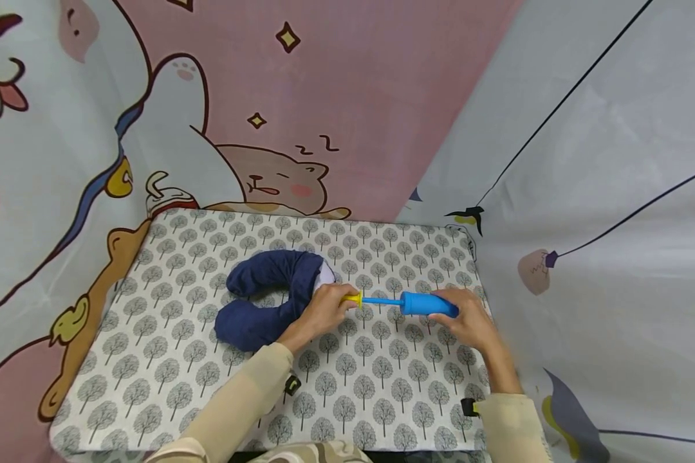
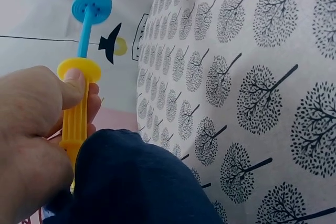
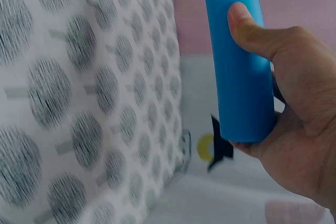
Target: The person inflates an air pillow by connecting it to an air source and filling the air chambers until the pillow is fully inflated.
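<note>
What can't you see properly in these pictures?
- Head view: most of the yellow handle, because the left hand covers it.
- Left wrist view: the rest of the navy neck pillow, cut off by the bottom edge.
- Right wrist view: the upper end of the blue tube, cut off by the top edge.
- Right wrist view: most fingers of the right hand, hidden behind the tube.
</note>
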A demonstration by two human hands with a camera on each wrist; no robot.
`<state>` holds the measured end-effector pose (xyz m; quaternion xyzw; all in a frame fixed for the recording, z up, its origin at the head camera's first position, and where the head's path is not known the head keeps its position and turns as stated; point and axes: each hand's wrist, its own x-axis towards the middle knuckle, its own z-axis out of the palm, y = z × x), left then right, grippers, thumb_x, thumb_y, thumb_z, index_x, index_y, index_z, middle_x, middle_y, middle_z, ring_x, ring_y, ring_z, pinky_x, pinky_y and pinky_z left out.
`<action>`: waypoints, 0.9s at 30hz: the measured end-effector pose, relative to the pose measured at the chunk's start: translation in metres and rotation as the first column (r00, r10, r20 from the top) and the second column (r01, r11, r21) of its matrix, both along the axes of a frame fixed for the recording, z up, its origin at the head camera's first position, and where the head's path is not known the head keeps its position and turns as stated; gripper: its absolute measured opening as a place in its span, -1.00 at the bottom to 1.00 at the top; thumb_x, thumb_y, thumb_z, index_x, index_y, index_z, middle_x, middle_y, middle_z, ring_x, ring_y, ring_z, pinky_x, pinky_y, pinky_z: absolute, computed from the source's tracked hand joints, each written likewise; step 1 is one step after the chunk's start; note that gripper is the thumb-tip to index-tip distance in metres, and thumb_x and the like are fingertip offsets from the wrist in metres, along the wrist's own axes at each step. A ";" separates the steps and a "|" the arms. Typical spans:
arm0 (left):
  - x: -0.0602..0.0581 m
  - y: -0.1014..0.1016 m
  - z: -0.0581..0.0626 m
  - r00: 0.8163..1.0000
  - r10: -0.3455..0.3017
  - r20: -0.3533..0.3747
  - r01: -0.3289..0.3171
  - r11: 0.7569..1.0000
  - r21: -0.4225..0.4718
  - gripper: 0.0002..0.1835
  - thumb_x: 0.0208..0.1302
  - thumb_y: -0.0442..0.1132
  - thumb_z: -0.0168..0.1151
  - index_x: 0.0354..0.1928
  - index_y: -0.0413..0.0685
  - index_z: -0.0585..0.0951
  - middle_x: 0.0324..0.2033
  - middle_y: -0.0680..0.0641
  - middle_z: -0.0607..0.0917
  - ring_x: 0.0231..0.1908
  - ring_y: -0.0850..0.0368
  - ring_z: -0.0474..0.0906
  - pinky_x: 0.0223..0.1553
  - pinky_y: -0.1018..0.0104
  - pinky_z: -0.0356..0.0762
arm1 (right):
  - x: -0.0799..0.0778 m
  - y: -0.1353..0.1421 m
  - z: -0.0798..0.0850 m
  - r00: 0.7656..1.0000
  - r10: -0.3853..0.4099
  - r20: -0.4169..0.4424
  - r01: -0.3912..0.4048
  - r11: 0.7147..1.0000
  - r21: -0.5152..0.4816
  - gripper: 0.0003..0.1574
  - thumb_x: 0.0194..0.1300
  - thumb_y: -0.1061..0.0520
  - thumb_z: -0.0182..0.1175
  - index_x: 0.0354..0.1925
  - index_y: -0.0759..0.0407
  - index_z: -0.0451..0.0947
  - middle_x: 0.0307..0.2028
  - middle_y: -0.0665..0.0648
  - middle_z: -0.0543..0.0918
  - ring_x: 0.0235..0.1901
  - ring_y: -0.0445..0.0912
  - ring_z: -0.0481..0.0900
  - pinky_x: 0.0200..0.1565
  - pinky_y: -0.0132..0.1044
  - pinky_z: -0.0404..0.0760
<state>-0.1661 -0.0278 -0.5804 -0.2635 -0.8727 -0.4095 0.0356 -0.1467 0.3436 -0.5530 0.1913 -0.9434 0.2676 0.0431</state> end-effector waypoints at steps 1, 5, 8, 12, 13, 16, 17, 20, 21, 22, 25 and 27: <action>0.000 0.000 0.000 1.000 0.000 -0.004 0.000 1.000 -0.003 -0.79 0.55 -0.30 0.44 0.11 -0.21 0.84 -0.02 -0.19 0.93 -0.06 -0.08 0.89 0.02 0.08 0.87 | 0.000 -0.007 -0.003 1.000 0.006 -0.012 -0.006 1.000 -0.005 -0.28 0.28 0.16 0.68 0.35 0.27 0.72 0.23 0.40 0.82 0.20 0.42 0.73 0.21 0.43 0.66; 0.000 -0.001 -0.002 1.000 0.013 0.001 -0.013 1.000 -0.010 -0.80 0.54 -0.31 0.45 0.08 -0.22 0.84 -0.03 -0.20 0.92 -0.07 -0.09 0.88 0.04 0.05 0.87 | -0.001 -0.035 -0.012 0.998 0.009 -0.070 -0.010 1.000 -0.010 -0.27 0.21 0.17 0.72 0.31 0.32 0.74 0.19 0.40 0.84 0.19 0.42 0.77 0.25 0.43 0.67; 0.000 -0.002 -0.003 1.000 0.027 -0.001 -0.027 1.000 -0.002 -0.81 0.53 -0.34 0.45 0.07 -0.24 0.84 -0.04 -0.21 0.92 -0.06 -0.10 0.89 0.06 0.04 0.87 | -0.001 -0.057 -0.014 0.994 -0.015 -0.107 0.014 1.000 -0.016 -0.25 0.15 0.15 0.76 0.27 0.32 0.77 0.17 0.39 0.86 0.17 0.41 0.78 0.26 0.42 0.67; -0.002 -0.003 -0.002 0.999 0.032 -0.017 -0.031 0.999 0.007 -0.82 0.52 -0.35 0.45 0.06 -0.25 0.84 -0.05 -0.22 0.92 -0.08 -0.11 0.90 0.04 0.03 0.88 | 0.002 -0.086 -0.015 0.988 -0.067 -0.138 0.064 0.998 -0.026 -0.24 0.11 0.09 0.79 0.24 0.28 0.80 0.16 0.36 0.87 0.18 0.40 0.77 0.26 0.40 0.67; -0.003 -0.003 -0.001 0.999 0.028 -0.019 -0.028 1.000 0.004 -0.82 0.52 -0.35 0.45 0.06 -0.25 0.84 -0.06 -0.22 0.93 -0.08 -0.11 0.90 0.03 0.03 0.88 | 0.003 -0.092 -0.016 0.987 -0.077 -0.139 0.074 0.997 -0.029 -0.25 0.11 0.08 0.79 0.24 0.27 0.80 0.16 0.35 0.87 0.18 0.39 0.77 0.25 0.38 0.67; -0.004 -0.005 0.000 1.000 0.019 -0.014 -0.019 1.000 -0.005 -0.81 0.50 -0.37 0.47 0.07 -0.27 0.83 -0.04 -0.25 0.92 -0.07 -0.12 0.90 0.02 0.02 0.88 | 0.005 -0.107 -0.018 0.985 -0.097 -0.140 0.092 0.995 -0.045 -0.26 0.11 0.06 0.79 0.23 0.23 0.82 0.17 0.33 0.88 0.16 0.38 0.75 0.18 0.35 0.63; -0.004 -0.006 0.000 1.000 0.017 -0.011 -0.017 1.000 -0.004 -0.80 0.50 -0.37 0.47 0.07 -0.28 0.83 -0.04 -0.26 0.92 -0.07 -0.13 0.90 0.02 0.02 0.88 | 0.005 -0.111 -0.018 0.985 -0.102 -0.139 0.096 0.994 -0.050 -0.27 0.11 0.05 0.79 0.22 0.22 0.82 0.17 0.32 0.88 0.15 0.38 0.75 0.15 0.34 0.62; -0.006 -0.009 0.000 1.000 0.004 -0.008 -0.004 1.000 0.007 -0.79 0.51 -0.38 0.46 0.10 -0.28 0.83 -0.02 -0.27 0.92 -0.07 -0.13 0.90 0.00 0.02 0.88 | 0.003 -0.114 -0.018 0.986 -0.097 -0.136 0.090 0.994 -0.055 -0.28 0.13 0.05 0.79 0.23 0.21 0.82 0.17 0.30 0.88 0.14 0.35 0.75 0.16 0.32 0.61; -0.006 -0.010 0.000 1.000 -0.003 -0.003 0.003 1.000 0.012 -0.78 0.52 -0.37 0.46 0.11 -0.27 0.83 -0.01 -0.26 0.92 -0.07 -0.13 0.90 -0.01 0.03 0.88 | 0.003 -0.112 -0.018 0.986 -0.088 -0.139 0.081 0.995 -0.051 -0.28 0.14 0.05 0.78 0.23 0.21 0.82 0.17 0.30 0.88 0.14 0.34 0.77 0.20 0.33 0.63; -0.007 -0.012 -0.001 1.000 -0.011 0.001 0.011 1.000 0.015 -0.77 0.54 -0.36 0.44 0.13 -0.26 0.83 0.01 -0.25 0.92 -0.06 -0.12 0.90 -0.01 0.05 0.88 | 0.002 -0.110 -0.017 0.987 -0.077 -0.141 0.071 0.996 -0.046 -0.28 0.14 0.04 0.78 0.23 0.21 0.82 0.16 0.30 0.88 0.14 0.34 0.79 0.23 0.34 0.65; -0.007 -0.015 -0.003 0.999 -0.031 0.028 0.031 0.999 0.018 -0.75 0.58 -0.32 0.41 0.18 -0.22 0.82 0.05 -0.22 0.92 -0.03 -0.08 0.90 0.01 0.10 0.88 | 0.000 -0.095 -0.015 0.989 -0.036 -0.142 0.032 0.999 -0.031 -0.26 0.15 0.06 0.77 0.25 0.24 0.80 0.15 0.32 0.88 0.14 0.33 0.83 0.31 0.34 0.67; -0.007 -0.016 -0.005 0.998 -0.036 0.044 0.036 0.999 0.023 -0.74 0.59 -0.30 0.41 0.19 -0.20 0.82 0.07 -0.20 0.92 -0.01 -0.06 0.90 0.04 0.11 0.88 | 0.000 -0.082 -0.015 0.990 -0.020 -0.140 0.017 1.000 -0.025 -0.26 0.15 0.07 0.77 0.25 0.26 0.79 0.15 0.33 0.88 0.13 0.34 0.83 0.30 0.35 0.69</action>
